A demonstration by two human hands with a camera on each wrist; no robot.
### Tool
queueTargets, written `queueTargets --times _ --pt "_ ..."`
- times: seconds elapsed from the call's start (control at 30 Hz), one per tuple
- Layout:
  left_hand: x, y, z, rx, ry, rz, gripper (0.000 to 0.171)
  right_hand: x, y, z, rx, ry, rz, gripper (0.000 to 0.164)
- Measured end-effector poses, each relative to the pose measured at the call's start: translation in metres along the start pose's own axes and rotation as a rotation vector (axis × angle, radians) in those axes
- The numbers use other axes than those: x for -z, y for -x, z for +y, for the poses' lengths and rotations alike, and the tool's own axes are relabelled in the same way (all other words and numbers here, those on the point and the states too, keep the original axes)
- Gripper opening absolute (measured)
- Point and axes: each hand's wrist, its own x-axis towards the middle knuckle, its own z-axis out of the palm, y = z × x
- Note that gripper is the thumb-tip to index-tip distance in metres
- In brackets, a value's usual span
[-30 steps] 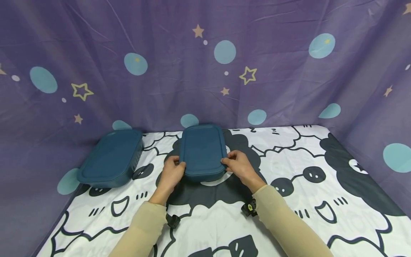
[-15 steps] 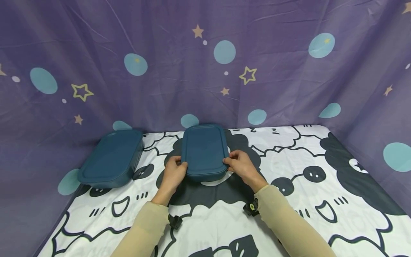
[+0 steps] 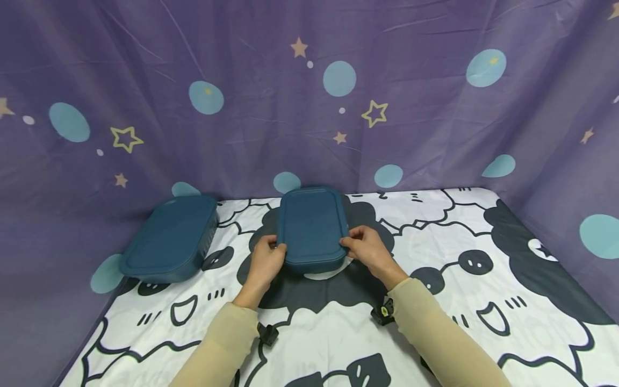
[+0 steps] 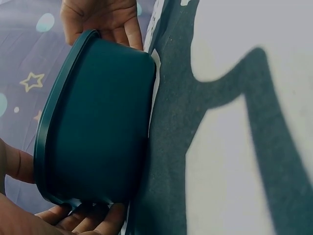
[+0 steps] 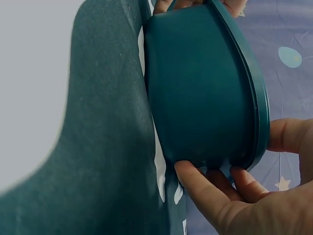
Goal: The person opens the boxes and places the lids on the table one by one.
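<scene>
A dark blue lidded food container (image 3: 313, 226) stands on the patterned cloth in the middle of the head view, its lid on. My left hand (image 3: 266, 263) grips its near left side, thumb on the lid's edge and fingers against the wall. At the near right side my right hand (image 3: 369, 251) holds it the same way. In the left wrist view the container (image 4: 102, 117) shows its smooth teal front wall, with its base right at the cloth. The right wrist view shows fingertips (image 5: 186, 169) of the right hand spread along the container's side wall.
A second, larger blue lidded container (image 3: 171, 234) stands at the back left, apart from the first. A purple curtain (image 3: 271, 97) with stars and dots hangs behind the table. The white cloth (image 3: 329, 333) bears black cartoon drawings.
Both hands and the container between them have shifted slightly to the right. The grip looks the same throughout, and the larger container stays where it was.
</scene>
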Motion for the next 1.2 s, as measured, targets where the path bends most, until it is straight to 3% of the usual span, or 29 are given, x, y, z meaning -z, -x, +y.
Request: queueTargets --times 1.2 --pt "-0.017 0.005 0.004 -0.028 0.026 0.000 0.039 0.020 0.002 0.005 0.009 -0.001 0.009 0.034"
